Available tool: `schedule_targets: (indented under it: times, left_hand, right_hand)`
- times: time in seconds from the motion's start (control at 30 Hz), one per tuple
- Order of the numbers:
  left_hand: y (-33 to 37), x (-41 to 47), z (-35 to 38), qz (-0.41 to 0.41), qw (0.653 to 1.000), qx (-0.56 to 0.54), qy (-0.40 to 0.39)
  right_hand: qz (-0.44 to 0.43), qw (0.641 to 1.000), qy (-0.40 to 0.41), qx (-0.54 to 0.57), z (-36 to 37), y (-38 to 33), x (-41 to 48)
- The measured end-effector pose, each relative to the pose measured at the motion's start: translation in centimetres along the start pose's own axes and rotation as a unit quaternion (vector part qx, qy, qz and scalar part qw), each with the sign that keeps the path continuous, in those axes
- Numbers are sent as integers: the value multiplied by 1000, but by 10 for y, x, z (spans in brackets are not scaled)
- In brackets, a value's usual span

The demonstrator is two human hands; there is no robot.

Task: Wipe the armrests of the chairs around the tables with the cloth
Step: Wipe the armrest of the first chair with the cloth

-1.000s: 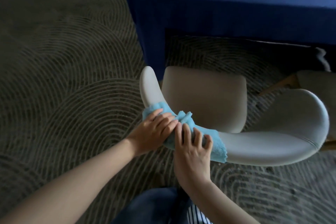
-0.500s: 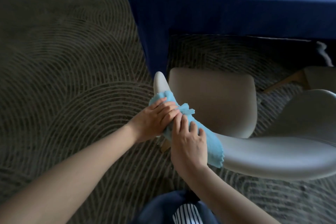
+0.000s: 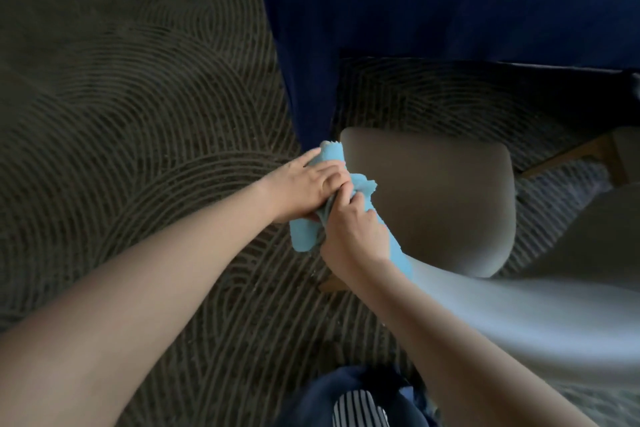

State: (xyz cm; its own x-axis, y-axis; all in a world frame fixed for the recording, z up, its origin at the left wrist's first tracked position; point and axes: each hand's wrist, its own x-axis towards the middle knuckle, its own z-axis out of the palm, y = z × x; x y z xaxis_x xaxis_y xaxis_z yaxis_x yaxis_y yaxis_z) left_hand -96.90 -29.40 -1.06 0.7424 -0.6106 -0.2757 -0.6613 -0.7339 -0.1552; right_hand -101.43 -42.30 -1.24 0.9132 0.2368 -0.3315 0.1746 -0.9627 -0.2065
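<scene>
A light blue cloth [image 3: 302, 236] is wrapped round the front end of the left armrest [image 3: 460, 291] of a beige chair [image 3: 433, 198]. The armrest's tip is hidden under the cloth. My left hand [image 3: 304, 185] lies over the cloth near the tip, fingers curled round it. My right hand [image 3: 353, 230] grips the cloth just behind, from the near side. The two hands touch each other.
A table under a dark blue cloth [image 3: 450, 10] stands right beyond the chair. A second chair's wooden leg [image 3: 571, 154] shows at the right edge. Dark carpet with curved lines [image 3: 121, 114] covers the floor to the left.
Both hands have slid the cloth forward along the armrest to its tip, which now lies covered. The view has moved closer to the chair.
</scene>
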Motion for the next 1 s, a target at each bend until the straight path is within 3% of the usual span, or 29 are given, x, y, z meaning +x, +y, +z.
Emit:
schedule_targets:
  times: [0.07,0.33,0.63,0.87,1.0]
  left_hand:
    - [-7,6,-6,-28,995,44,-90]
    - [-28,22,-9,-38,989,10,-140]
    - [-27,18,-15,-70,985,-76,-134]
    - [7,-2,-23,-79,985,44,-147]
    - [44,-12,-28,-105,984,56,-135]
  right_hand:
    - [9,1000,-4,9,0,-5,10]
    - [53,996,-35,62,-3,-19,40]
    - [33,990,-68,123,-9,-10,39]
    - [-32,994,-45,92,-6,10,-4]
    - [-58,997,-21,49,-3,26,-31]
